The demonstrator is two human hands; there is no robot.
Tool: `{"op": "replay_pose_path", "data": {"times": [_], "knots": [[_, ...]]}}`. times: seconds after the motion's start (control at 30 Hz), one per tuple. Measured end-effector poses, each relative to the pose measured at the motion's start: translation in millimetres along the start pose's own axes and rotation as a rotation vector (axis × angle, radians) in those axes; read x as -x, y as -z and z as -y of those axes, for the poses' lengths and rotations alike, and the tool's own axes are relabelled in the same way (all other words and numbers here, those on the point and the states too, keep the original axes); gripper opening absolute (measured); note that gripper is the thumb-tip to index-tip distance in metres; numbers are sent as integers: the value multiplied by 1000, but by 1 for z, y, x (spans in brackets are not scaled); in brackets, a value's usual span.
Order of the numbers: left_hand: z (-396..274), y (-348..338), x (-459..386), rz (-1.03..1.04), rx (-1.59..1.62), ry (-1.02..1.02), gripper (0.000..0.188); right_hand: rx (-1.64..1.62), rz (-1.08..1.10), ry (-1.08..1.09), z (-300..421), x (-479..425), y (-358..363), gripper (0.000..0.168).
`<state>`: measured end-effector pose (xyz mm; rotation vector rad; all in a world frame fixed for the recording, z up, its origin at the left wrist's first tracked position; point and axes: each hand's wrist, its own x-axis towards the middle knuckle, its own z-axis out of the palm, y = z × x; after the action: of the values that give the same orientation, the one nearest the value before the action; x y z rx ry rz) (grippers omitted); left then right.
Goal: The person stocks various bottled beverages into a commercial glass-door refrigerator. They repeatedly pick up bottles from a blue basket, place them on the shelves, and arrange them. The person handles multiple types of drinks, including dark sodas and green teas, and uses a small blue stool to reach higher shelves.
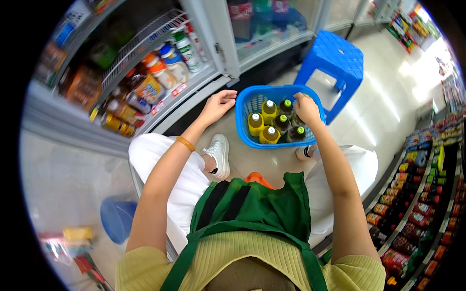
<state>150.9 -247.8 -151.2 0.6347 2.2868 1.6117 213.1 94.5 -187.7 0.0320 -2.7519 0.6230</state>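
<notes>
In front of me a blue plastic basket [244,125] stands on the floor. It holds three bottles with yellow labels and white caps [269,135] and several dark bottles with green caps [282,123]. My left hand [218,105] is just left of the basket's rim, fingers extended, with nothing in it. My right hand [307,109] reaches over the basket's right side, fingers curled down. Below it is a partly hidden bottle [297,122]; whether the fingers grip it I cannot tell.
An open refrigerated cabinet with bottles [160,76] on its shelf is at left, its glass door [72,160] swung towards me. A blue plastic stool [336,54] stands beyond the basket. At right are shelves of packaged goods [397,192]. A blue bucket [118,220] is behind the door.
</notes>
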Motion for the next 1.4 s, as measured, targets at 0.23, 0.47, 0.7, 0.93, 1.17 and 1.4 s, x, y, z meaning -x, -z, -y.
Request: {"op": "replay_pose_path", "data": {"times": [0.23,0.47,0.7,0.93,1.17,1.4], "knots": [[-49,31,26,-108,74,-174,35,-304,-123,179,109,-18,9,22],[-94,89,54,-380,-9,-350,37,-549,58,343,255,-50,38,26],[-127,252,98,-1515,-702,-564,52,-520,82,778,419,-143,41,30],[-97,365,145,-1819,-620,-239,71,-488,117,880,628,-231,-10,86],[-94,360,118,-1750,-588,-161,78,-915,438,668,688,-275,-71,99],[-110,351,147,-1759,-634,-197,84,-584,300,1015,661,-245,-25,98]]}}
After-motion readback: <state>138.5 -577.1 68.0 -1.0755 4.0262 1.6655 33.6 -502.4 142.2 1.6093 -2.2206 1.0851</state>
